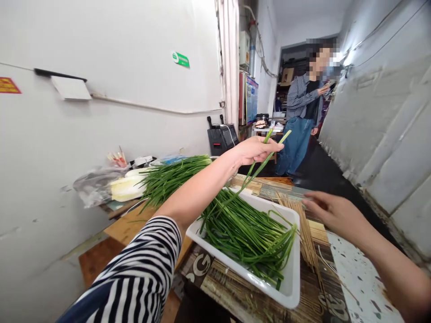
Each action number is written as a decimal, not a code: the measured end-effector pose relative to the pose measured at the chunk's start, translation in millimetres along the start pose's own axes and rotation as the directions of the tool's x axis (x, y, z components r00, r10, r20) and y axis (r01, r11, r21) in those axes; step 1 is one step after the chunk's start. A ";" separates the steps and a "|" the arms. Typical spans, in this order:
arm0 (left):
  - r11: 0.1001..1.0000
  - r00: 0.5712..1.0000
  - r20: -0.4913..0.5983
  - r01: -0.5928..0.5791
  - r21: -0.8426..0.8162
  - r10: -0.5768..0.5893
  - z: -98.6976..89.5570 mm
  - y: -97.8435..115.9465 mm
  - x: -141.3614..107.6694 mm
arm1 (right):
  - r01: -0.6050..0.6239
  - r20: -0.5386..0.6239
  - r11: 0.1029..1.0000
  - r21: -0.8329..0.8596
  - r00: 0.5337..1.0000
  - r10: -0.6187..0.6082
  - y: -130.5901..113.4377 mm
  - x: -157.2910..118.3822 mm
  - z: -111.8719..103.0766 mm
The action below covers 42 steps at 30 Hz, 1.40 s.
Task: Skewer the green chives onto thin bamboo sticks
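On the near side of the left hand (258, 150), a white tray (291, 276) full of chives (247, 233) sits on the table (224, 280). Thin sticks (307, 240) lie between the tray and the right hand (326, 208), whose fingers are loosely parted; I cannot tell whether they touch the sticks. Well apart from it, the left hand pinches a few chive stalks (258, 170). Left of that hand lies a cabbage (127, 187); beyond both hands stands a person (300, 107).
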<state>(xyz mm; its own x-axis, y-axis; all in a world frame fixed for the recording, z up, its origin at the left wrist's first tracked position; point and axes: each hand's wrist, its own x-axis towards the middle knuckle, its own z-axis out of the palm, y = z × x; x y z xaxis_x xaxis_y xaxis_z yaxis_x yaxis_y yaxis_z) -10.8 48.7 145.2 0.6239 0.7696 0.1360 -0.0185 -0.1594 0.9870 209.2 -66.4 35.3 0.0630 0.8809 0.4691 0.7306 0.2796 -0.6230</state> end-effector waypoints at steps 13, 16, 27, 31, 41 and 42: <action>0.971 0.975 0.018 -0.224 0.086 0.223 27.8 54.0 26.1 | -0.084 0.086 0.703 0.706 0.996 0.033 -86.7 64.3 4.7; 0.967 0.966 0.078 -0.249 0.051 0.245 20.5 57.6 20.7 | -0.072 0.104 0.725 0.685 0.995 0.001 -89.5 61.6 -9.1; 0.940 0.943 -0.021 -0.332 -0.079 0.331 62.3 56.2 21.1 | 0.149 -0.269 0.878 -0.455 0.917 -0.295 -71.0 44.0 -75.9; 0.939 0.951 -0.024 -0.310 -0.146 0.310 82.6 41.4 27.2 | 0.048 -0.319 0.859 -0.509 0.917 -0.240 -58.7 33.5 -83.6; 0.962 0.963 0.047 -0.262 -0.074 0.265 119.4 13.0 26.8 | -0.007 -0.418 0.968 -0.250 0.903 -0.102 -39.4 44.8 -77.9; 0.958 0.959 0.028 -0.279 -0.071 0.281 122.0 10.9 27.0 | 0.007 -0.423 0.972 -0.235 0.900 -0.109 -38.7 45.6 -76.9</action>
<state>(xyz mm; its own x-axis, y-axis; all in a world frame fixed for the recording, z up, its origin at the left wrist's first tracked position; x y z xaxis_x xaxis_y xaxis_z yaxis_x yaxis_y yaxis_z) 101.1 -7.7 149.3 0.6148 0.6762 0.4059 -0.2474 -0.3233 0.9134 236.1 -66.4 128.9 0.2646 0.6006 0.7545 0.8704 0.1881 -0.4549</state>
